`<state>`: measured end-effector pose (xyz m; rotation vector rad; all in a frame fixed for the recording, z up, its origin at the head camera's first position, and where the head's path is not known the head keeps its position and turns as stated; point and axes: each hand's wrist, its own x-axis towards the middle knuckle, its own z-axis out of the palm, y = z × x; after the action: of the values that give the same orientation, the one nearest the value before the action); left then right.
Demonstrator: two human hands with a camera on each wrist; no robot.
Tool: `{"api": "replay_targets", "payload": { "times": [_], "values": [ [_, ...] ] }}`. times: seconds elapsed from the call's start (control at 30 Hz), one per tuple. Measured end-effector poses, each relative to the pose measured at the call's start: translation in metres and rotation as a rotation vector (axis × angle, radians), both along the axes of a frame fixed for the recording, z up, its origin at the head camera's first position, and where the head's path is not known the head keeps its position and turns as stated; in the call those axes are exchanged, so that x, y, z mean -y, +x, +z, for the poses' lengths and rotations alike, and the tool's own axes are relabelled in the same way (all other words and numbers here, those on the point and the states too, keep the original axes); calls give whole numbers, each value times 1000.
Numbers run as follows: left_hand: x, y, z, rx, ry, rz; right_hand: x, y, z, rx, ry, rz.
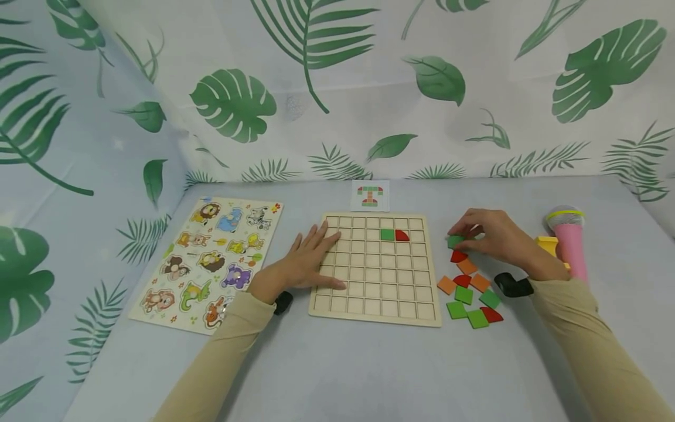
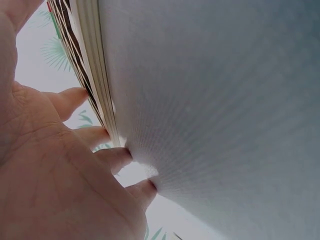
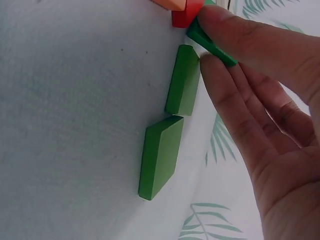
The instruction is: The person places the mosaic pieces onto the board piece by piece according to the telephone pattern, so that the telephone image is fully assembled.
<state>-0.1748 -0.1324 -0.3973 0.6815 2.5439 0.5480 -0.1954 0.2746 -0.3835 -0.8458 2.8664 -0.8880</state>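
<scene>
My left hand (image 1: pixel 295 265) lies spread over the left edge of a wooden grid board (image 1: pixel 374 320), its thumb and fingertips on the squares. Seen from the left wrist, the fingers (image 2: pixel 116 159) reach along the board's side edge (image 2: pixel 95 60). A green square tile (image 1: pixel 387 234) and a red quarter-round tile (image 1: pixel 402 235) sit side by side in the upper part of the grid. Right of the board, my right hand (image 1: pixel 493 237) pinches another green square tile (image 3: pixel 212 47) between thumb and index finger, at the top of a loose tile group.
Loose green (image 1: pixel 464 295), orange (image 1: pixel 446 285) and red (image 1: pixel 492 315) tiles lie beside the board. Behind it is a pattern card (image 1: pixel 355 205). An animal puzzle board (image 1: pixel 176 246) lies at left. At right are a pink toy microphone (image 1: pixel 572 246) and a yellow object (image 1: pixel 548 243).
</scene>
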Motion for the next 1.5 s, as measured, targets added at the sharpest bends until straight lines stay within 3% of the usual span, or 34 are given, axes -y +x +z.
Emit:
{"api": "replay_targets", "payload": {
  "times": [0.3,0.47,0.67,0.83,1.17,1.5],
  "values": [
    [-1,0,2,-5,-48,18,1,0,1,7,-23,12],
    [1,-1,1,-14,-63,17,10,1,3,-32,-51,51],
    [4,-1,1,-3,-43,16,33,-4,11,-117,-88,102],
    [4,-2,0,2,-39,13,62,-15,16,-136,-155,111],
    [0,-2,0,6,-51,1,112,-28,16,-91,-222,188],
    [0,-2,0,23,-58,4,125,-29,1,-39,-193,196]
  ]
}}
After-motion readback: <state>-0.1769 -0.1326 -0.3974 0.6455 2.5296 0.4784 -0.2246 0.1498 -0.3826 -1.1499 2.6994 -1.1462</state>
